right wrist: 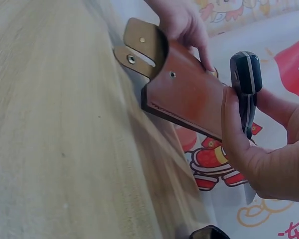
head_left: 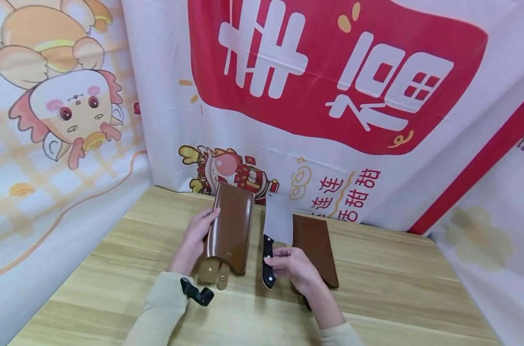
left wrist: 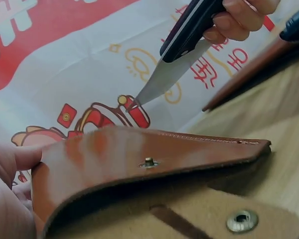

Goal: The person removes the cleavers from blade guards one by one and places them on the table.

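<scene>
My left hand [head_left: 198,231] grips the left edge of a brown leather knife sheath [head_left: 231,221], held tilted over the table. Its mouth faces me, and two tan straps [head_left: 222,275] with metal snaps hang out unfastened. In the left wrist view the sheath's mouth gapes dark, beside a metal stud. Just right of it, my right hand [head_left: 294,266] pinches the black riveted handle [head_left: 268,269] of a cleaver between thumb and fingers. The cleaver's broad blade [head_left: 279,216] points away from me, apart from the sheath.
A second brown sheath [head_left: 316,247] lies on the wooden table [head_left: 392,278] to the right, partly behind my right hand. A black handle end [head_left: 307,302] shows below it, mostly hidden by my wrist. Printed cloth [head_left: 167,115] hangs along the table's back and sides.
</scene>
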The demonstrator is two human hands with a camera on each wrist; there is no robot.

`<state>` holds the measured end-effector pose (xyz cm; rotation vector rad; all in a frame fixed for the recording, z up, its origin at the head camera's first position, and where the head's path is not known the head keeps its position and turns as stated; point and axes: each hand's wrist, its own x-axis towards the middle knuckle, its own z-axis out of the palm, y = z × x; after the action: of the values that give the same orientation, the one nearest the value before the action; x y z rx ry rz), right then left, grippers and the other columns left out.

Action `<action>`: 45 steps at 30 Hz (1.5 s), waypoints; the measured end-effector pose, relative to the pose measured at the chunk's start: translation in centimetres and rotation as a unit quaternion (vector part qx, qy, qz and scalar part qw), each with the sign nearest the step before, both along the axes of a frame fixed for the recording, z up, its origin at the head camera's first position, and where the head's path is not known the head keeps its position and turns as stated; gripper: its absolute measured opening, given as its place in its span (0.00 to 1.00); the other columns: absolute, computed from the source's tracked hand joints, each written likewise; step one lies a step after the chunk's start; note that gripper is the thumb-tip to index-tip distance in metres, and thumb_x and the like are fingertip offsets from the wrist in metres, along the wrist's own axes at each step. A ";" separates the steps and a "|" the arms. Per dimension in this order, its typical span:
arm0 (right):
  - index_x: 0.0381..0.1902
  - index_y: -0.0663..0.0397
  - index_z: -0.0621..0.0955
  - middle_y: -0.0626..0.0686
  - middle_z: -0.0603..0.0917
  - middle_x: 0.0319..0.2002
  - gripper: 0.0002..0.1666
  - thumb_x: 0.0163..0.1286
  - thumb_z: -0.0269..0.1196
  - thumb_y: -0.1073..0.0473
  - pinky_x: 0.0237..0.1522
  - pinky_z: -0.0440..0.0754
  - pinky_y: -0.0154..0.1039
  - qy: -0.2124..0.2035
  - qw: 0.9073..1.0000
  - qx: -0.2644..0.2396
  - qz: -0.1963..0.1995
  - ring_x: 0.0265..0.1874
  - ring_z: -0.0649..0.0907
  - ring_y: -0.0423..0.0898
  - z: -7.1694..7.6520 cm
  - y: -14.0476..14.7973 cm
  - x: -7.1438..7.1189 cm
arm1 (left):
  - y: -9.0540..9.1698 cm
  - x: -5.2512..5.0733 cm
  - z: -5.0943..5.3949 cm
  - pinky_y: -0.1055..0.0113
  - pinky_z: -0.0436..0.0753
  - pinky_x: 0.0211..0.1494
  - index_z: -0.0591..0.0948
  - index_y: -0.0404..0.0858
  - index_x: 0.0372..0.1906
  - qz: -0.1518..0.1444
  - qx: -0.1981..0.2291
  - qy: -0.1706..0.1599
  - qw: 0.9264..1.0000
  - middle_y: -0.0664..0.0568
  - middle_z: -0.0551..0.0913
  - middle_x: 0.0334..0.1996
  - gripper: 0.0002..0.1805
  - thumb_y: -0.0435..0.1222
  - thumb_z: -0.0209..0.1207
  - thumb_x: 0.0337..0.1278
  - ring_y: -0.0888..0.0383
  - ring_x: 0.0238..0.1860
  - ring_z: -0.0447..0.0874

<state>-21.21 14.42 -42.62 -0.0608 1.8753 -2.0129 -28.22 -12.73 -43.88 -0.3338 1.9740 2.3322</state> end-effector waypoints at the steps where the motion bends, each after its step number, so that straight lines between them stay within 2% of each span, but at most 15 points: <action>1: 0.47 0.69 0.75 0.51 0.84 0.31 0.15 0.66 0.67 0.70 0.34 0.85 0.34 0.000 1.000 0.003 0.000 0.29 0.84 0.40 -0.1 -0.1 0.0 | 0.0 -0.1 -0.2 0.66 0.81 0.46 0.74 0.33 0.71 0.005 -0.009 0.004 1.000 0.50 0.84 0.47 0.29 0.47 0.59 0.76 0.60 0.38 0.81; 6: 0.42 0.66 0.77 0.49 0.84 0.28 0.11 0.65 0.67 0.70 0.33 0.84 0.33 -0.004 1.000 0.011 0.005 0.27 0.84 0.39 -0.4 -0.3 0.0 | 0.1 -0.4 -1.0 0.64 0.78 0.50 0.77 0.31 0.67 0.024 -0.036 0.022 0.999 0.42 0.84 0.50 0.27 0.44 0.61 0.74 0.58 0.40 0.80; 12: 0.41 0.68 0.76 0.51 0.82 0.30 0.12 0.65 0.69 0.70 0.33 0.83 0.33 0.000 0.999 0.030 0.016 0.28 0.83 0.40 -0.8 -0.5 -0.1 | 0.0 -0.6 -1.4 0.68 0.77 0.53 0.73 0.30 0.72 0.025 -0.049 0.011 0.998 0.35 0.77 0.66 0.30 0.42 0.62 0.73 0.56 0.48 0.79; 17: 0.46 0.74 0.74 0.52 0.81 0.33 0.18 0.65 0.69 0.69 0.32 0.84 0.33 0.004 0.998 0.051 0.021 0.28 0.83 0.41 -1.2 -0.4 -0.1 | 0.0 -0.8 -1.7 0.72 0.80 0.43 0.70 0.31 0.74 0.018 -0.041 0.002 0.999 0.33 0.77 0.65 0.32 0.39 0.63 0.72 0.62 0.39 0.82; 21: 0.43 0.72 0.76 0.52 0.83 0.30 0.14 0.66 0.69 0.68 0.31 0.85 0.33 -0.001 0.998 0.058 0.030 0.26 0.84 0.41 -1.4 -0.4 -0.2 | -0.1 -0.8 -1.7 0.71 0.82 0.40 0.69 0.36 0.76 0.012 -0.044 -0.005 0.999 0.33 0.79 0.63 0.33 0.36 0.63 0.70 0.62 0.36 0.83; 23: 0.42 0.71 0.77 0.52 0.84 0.29 0.13 0.67 0.68 0.68 0.31 0.85 0.33 -0.002 0.998 0.056 0.036 0.26 0.85 0.41 -1.6 -0.4 -0.2 | -0.1 -0.8 -1.6 0.68 0.83 0.43 0.69 0.38 0.77 0.010 -0.046 -0.007 0.999 0.33 0.79 0.64 0.34 0.34 0.63 0.69 0.57 0.39 0.85; 26: 0.42 0.70 0.76 0.52 0.85 0.29 0.12 0.67 0.68 0.69 0.31 0.86 0.33 -0.002 0.998 0.053 0.042 0.28 0.86 0.41 -1.7 -0.4 -0.2 | 0.1 -0.7 -1.4 0.60 0.82 0.55 0.67 0.37 0.78 0.002 -0.059 0.003 0.998 0.33 0.75 0.68 0.34 0.30 0.61 0.68 0.46 0.52 0.85; 29: 0.43 0.71 0.76 0.52 0.85 0.30 0.12 0.68 0.67 0.69 0.31 0.86 0.33 -0.003 0.998 0.055 0.041 0.28 0.86 0.41 -1.7 -0.5 -0.2 | 0.3 -0.7 -1.5 0.51 0.74 0.69 0.66 0.33 0.77 -0.007 -0.079 0.023 0.997 0.32 0.70 0.71 0.35 0.26 0.59 0.66 0.39 0.67 0.76; 31: 0.44 0.73 0.76 0.52 0.85 0.30 0.13 0.68 0.67 0.69 0.31 0.86 0.34 -0.001 0.997 0.061 0.039 0.28 0.86 0.41 -1.8 -0.6 -0.2 | 0.4 -0.7 -1.5 0.49 0.68 0.75 0.65 0.31 0.77 -0.012 -0.092 0.035 0.995 0.32 0.68 0.73 0.35 0.24 0.58 0.66 0.37 0.71 0.70; 34: 0.46 0.74 0.76 0.52 0.85 0.30 0.15 0.68 0.67 0.69 0.31 0.86 0.33 0.004 0.996 0.078 0.037 0.28 0.86 0.41 -1.8 -0.6 -0.2 | 0.5 -0.8 -1.7 0.49 0.65 0.76 0.66 0.29 0.76 -0.012 -0.111 0.048 0.993 0.32 0.68 0.73 0.34 0.23 0.58 0.65 0.37 0.73 0.67; 40: 0.51 0.80 0.77 0.53 0.86 0.30 0.19 0.68 0.66 0.69 0.34 0.87 0.36 0.017 0.994 0.095 0.052 0.29 0.86 0.43 -1.9 -0.6 -0.1 | 0.6 -0.8 -2.0 0.48 0.66 0.75 0.68 0.29 0.75 -0.008 -0.144 0.057 0.988 0.32 0.70 0.72 0.33 0.23 0.58 0.64 0.37 0.72 0.68; 45: 0.55 0.84 0.75 0.57 0.88 0.34 0.23 0.68 0.65 0.70 0.37 0.89 0.41 0.023 0.992 0.097 0.074 0.33 0.88 0.47 -2.0 -0.6 -0.1 | 0.5 -0.7 -2.0 0.46 0.64 0.76 0.68 0.27 0.75 -0.014 -0.185 0.063 0.981 0.31 0.69 0.72 0.34 0.22 0.59 0.62 0.36 0.74 0.65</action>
<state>-21.27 13.82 -44.62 -0.1883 2.0222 -1.7385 -28.95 -12.21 -45.92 -0.1775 2.4558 2.0026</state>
